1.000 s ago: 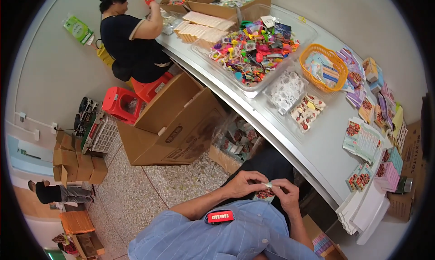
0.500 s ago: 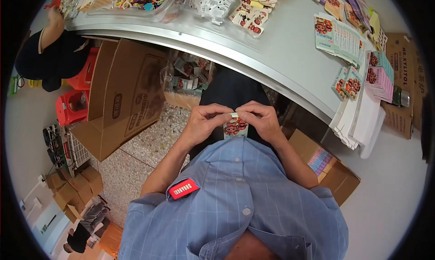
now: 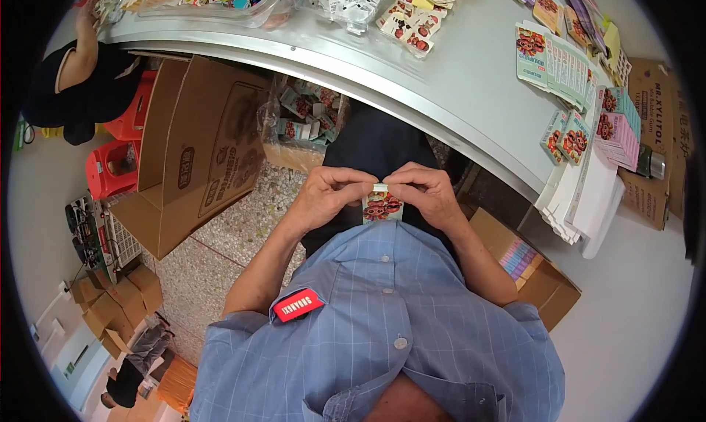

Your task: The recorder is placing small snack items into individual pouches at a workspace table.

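Small carton (image 3: 382,207): between the two hands, its top edge at the fingertips, its body just below them; rectangular, thin printed card, pale green with red round figures.
Left hand (image 3: 328,198): thumb and forefinger pinched together on the carton's top left corner.
Right hand (image 3: 426,194): matching pinch on the top right corner.
Shirt (image 3: 353,275): checked blue cloth, just below the grip.
Large box (image 3: 198,165): brown cardboard, left of the grip.
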The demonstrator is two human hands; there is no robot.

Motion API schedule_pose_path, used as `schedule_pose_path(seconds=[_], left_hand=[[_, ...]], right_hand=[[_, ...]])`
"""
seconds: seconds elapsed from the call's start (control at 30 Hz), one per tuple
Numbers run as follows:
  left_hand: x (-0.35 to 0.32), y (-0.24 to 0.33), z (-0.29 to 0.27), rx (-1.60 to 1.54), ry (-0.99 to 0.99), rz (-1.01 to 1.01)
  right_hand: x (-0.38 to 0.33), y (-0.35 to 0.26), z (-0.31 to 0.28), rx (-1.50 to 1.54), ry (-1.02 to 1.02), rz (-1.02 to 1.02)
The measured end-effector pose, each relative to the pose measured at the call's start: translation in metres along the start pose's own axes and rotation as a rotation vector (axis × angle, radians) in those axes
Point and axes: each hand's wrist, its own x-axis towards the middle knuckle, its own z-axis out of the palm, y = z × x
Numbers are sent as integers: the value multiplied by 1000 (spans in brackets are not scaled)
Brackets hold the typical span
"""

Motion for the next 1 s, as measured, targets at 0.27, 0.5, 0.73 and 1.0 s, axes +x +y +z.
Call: schedule_pose_path(seconds=[0.27, 0.5, 0.73, 1.0], left_hand=[[-3, -3, 1, 147, 10, 43], [-9, -11, 5, 362, -3, 368], [-16, -5, 18, 359, 289, 523], [-2, 36, 16, -750, 111, 10]], right_hand=[[3, 1, 1, 10, 11, -16], [-3, -9, 4, -274, -43, -269], [3, -40, -3, -454, -73, -358], [28, -70, 23, -836, -91, -898]])
